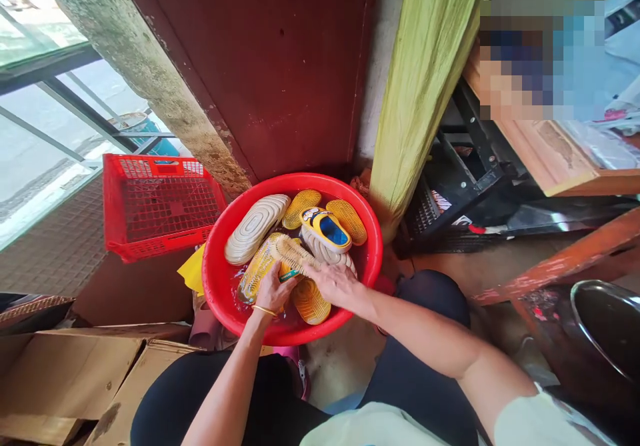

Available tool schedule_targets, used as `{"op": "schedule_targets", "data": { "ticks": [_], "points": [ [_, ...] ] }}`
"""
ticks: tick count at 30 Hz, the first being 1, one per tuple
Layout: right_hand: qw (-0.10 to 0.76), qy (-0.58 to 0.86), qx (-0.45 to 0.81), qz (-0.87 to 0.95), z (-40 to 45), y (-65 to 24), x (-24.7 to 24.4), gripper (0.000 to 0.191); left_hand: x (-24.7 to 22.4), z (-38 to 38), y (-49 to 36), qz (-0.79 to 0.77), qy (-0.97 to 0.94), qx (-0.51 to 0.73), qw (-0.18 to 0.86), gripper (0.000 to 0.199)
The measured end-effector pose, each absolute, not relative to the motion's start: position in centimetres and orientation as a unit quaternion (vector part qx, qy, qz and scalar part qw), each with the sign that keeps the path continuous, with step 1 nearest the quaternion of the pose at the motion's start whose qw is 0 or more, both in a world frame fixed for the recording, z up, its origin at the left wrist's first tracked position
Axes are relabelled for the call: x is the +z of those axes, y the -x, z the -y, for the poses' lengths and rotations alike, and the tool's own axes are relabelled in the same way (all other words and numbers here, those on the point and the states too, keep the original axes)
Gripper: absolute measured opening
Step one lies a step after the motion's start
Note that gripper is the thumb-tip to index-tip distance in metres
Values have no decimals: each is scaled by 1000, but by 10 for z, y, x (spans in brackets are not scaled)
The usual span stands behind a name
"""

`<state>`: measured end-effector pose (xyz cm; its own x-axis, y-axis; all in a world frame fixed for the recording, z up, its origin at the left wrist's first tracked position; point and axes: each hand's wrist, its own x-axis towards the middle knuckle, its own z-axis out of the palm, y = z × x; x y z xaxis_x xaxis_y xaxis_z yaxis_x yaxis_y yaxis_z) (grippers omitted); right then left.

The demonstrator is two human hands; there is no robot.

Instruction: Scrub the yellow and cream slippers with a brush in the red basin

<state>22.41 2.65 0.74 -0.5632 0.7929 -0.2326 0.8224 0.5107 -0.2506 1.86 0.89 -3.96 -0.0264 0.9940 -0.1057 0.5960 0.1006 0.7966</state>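
We've got our L hand (273, 291) clenched on a yellow slipper (257, 274), gold bangle (264, 311) at the wrist. Our R hand (335, 284) is grasping a scrub brush (295, 254) w/ tan bristles, fingers over its end, brush lying on that slipper. Both are in a red plastic basin (295, 179), lower middle of frame, w/ water in it, btwn our dark-clad legs (430, 299). Also in the basin: cream slipper (257, 229), blue-and-yellow sandal (326, 230), yellow soles (347, 221). Left of basin, a red plastic crate (165, 206); lower left, a cardboard box (65, 379); top middle, a maroon panel (240, 66); beside it, a green post (425, 86); lower right, a dark steel pot (610, 319).
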Motion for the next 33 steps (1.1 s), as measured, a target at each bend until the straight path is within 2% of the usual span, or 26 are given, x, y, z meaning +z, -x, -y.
{"op": "schedule_targets", "data": {
  "ticks": [6,12,20,23,30,33],
  "points": [
    [27,-520,-154,-840,-41,-224,8,60,-35,-7,-19,-631,-627,295,349,64],
    [50,-494,-130,-858,-31,-220,6,66,-41,-6,-18,-639,-612,307,351,60],
    [46,-494,-127,-859,-40,-219,4,66,-45,-6,-15,-634,-589,331,375,70],
    [19,-503,-158,-850,-41,-224,3,63,-42,-8,-9,-638,-567,347,387,76],
    [-122,-485,-203,-842,-61,-238,6,53,-29,-13,5,-575,-499,446,471,94],
    [-125,-454,-219,-855,-58,-244,11,51,-30,-15,9,-573,-465,477,477,96]
  ]
}}
